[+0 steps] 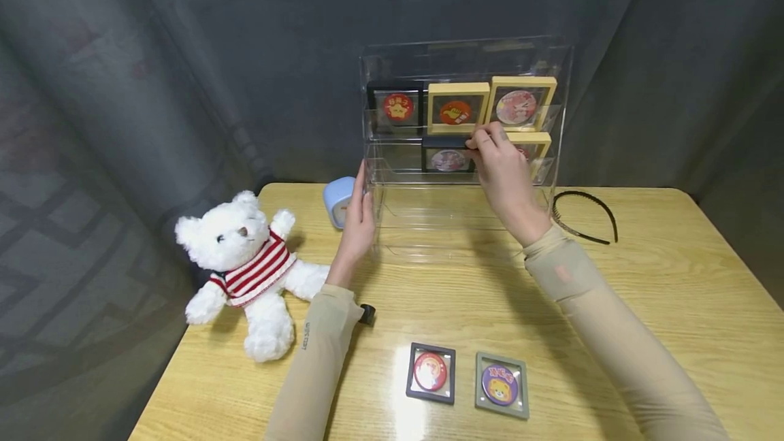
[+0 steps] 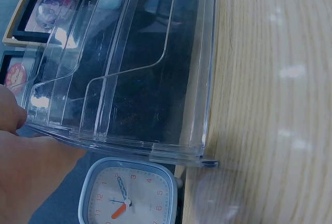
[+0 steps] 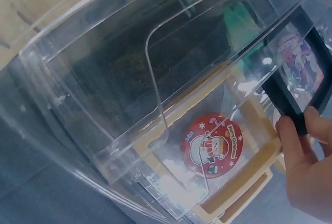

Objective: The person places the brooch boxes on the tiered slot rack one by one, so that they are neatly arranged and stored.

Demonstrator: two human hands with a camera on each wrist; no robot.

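Observation:
A clear tiered display rack (image 1: 468, 56) stands on the table. My right hand (image 1: 505, 172) pinches the upper right corner of a black badge frame (image 1: 448, 158) with a pink round picture, in the rack's middle tier. Right of it, a yellow frame with a red snowman badge (image 3: 211, 145) sits in that tier. The upper tier holds a black frame (image 1: 397, 109) and two yellow frames (image 1: 458, 109). My left hand (image 1: 357, 223) rests against the rack's left side, fingers straight. In the left wrist view this hand (image 2: 39, 169) touches the clear side wall.
A dark frame (image 1: 431, 373) and a grey-green frame (image 1: 501, 385) lie at the table's front. Left sits a white teddy bear (image 1: 251, 264) in a striped top. A blue alarm clock (image 2: 128, 198) stands beside the rack, a dark headband (image 1: 591, 206) to its right.

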